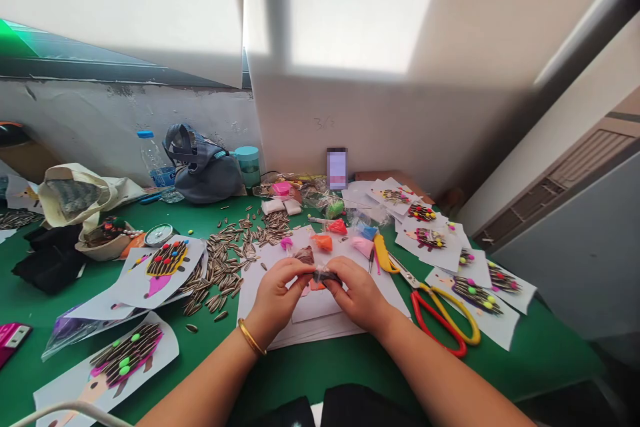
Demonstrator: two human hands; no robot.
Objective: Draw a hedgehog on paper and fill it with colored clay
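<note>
Both hands meet over a stack of white paper (280, 340) in the middle of the green table (210, 360). My left hand (280, 290), with a gold bangle at the wrist, pinches one side of a small clear bag of brown clay (304, 254). The other side, dark and twisted, is pinched by my right hand (357, 290). Orange clay (321, 242), red clay (337, 227) and pink clay (362, 245) in clear wrappers lie just beyond the fingers. Part of an orange shape shows on the paper beneath the hands.
Sunflower seeds (220, 267) are scattered left of the paper. Scissors with red and yellow handles (435, 307) lie at the right. Hedgehog pictures (163, 270) are on both sides. A phone (337, 169), a bottle (157, 163) and a grey bag (203, 173) stand along the wall.
</note>
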